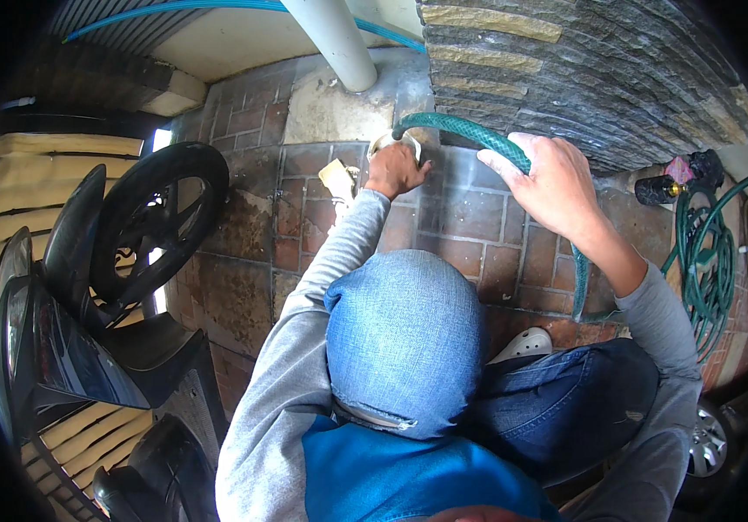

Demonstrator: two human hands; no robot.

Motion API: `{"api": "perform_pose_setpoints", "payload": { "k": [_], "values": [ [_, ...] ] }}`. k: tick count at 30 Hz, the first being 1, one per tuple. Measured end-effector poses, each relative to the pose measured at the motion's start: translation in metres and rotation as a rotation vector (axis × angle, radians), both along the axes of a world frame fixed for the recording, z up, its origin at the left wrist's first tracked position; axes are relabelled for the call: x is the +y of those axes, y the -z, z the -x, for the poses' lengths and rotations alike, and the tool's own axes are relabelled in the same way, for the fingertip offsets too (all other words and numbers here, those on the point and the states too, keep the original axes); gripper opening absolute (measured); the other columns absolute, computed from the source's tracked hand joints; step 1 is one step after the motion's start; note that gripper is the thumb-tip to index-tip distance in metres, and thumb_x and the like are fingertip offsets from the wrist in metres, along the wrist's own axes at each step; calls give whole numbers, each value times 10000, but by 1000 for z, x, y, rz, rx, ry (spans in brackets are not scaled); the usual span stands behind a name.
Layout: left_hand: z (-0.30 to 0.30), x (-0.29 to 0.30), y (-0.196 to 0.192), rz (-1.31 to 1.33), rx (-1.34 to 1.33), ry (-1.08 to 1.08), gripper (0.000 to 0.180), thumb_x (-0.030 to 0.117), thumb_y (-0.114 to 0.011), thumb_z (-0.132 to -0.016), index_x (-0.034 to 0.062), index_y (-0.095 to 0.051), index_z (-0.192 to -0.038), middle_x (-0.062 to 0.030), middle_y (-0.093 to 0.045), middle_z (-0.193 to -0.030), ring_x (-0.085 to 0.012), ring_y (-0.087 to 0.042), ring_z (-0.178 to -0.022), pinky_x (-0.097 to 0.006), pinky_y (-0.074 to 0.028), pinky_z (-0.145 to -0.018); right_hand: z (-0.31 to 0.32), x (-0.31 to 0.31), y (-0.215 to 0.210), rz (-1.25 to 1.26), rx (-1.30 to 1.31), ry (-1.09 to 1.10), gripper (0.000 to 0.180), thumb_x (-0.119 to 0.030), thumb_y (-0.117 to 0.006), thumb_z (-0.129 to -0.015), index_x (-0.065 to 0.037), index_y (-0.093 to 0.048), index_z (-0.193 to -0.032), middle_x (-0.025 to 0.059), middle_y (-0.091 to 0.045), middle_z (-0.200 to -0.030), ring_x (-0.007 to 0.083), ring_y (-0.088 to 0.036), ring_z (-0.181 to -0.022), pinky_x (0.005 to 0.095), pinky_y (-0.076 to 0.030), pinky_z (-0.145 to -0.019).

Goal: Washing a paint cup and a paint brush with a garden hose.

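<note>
In my right hand (557, 183) is a green garden hose (465, 129), the fingers wrapped round it. The hose arches left, and its end points down over a small pale, round-rimmed thing (410, 143) on the floor. My left hand (398, 170) is closed at the near side of that thing; its thumb sticks out to the right, and the other fingers are partly hidden. Whether water runs from the hose I cannot tell. Just left of my left hand lies a crumpled cream-coloured piece (337, 181), which looks like cloth.
A white pipe (335, 43) rises from the brick floor (470, 230) ahead. The stone wall (557, 83) bounds the far right. Coiled green hose (706, 270) and a black bottle-like object (657, 190) are at the right. A motorcycle wheel (209, 187) stands left.
</note>
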State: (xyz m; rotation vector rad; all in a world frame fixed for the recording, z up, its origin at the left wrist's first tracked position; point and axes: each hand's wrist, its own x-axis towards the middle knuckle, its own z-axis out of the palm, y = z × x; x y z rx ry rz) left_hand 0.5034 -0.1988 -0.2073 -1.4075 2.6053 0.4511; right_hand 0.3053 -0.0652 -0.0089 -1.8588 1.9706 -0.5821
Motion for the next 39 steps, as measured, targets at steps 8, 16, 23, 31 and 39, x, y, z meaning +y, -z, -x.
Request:
{"api": "perform_pose_setpoints", "payload": {
  "k": [8,16,23,31,39],
  "values": [
    [9,-46,13,-628,-177,17,564,361,-582,-782,18,-570,-1230,-156,-629,-1178,-299,-604,-1064,-350,-451,-914,-5,0,0,1,1,-14,331,-355,-645,-858,-42,-640,-750,151,-605,-617,358,-611,-615,435,-468,-609],
    [11,-39,32,-252,-305,475,387,294,-544,-782,6,-662,-1012,-205,-672,-989,-356,-660,-905,-414,-515,-812,-4,2,-5,-24,10,-4,347,-385,-630,-866,-57,-661,-756,150,-598,-598,355,-605,-597,436,-462,-602],
    [12,4,-6,78,23,-171,529,530,-523,-829,31,-683,-895,-219,-681,-875,-357,-656,-875,-421,-500,-817,-3,4,-7,-1,-22,-9,340,-383,-623,-870,-58,-673,-783,152,-601,-602,364,-608,-612,445,-464,-611],
    [-16,17,0,236,29,62,329,351,-584,-823,39,-688,-838,-200,-678,-825,-350,-663,-770,-426,-471,-855,-1,4,-6,16,-24,-13,329,-378,-631,-864,-59,-684,-805,154,-611,-613,362,-616,-617,441,-472,-612],
    [2,-36,21,-447,-136,16,459,271,-453,-789,43,-631,-1146,-231,-570,-1228,-364,-519,-1193,-395,-422,-982,-5,4,-6,-14,-31,-45,259,-310,-642,-856,-58,-695,-826,159,-638,-653,337,-646,-637,427,-491,-624]
  ]
}}
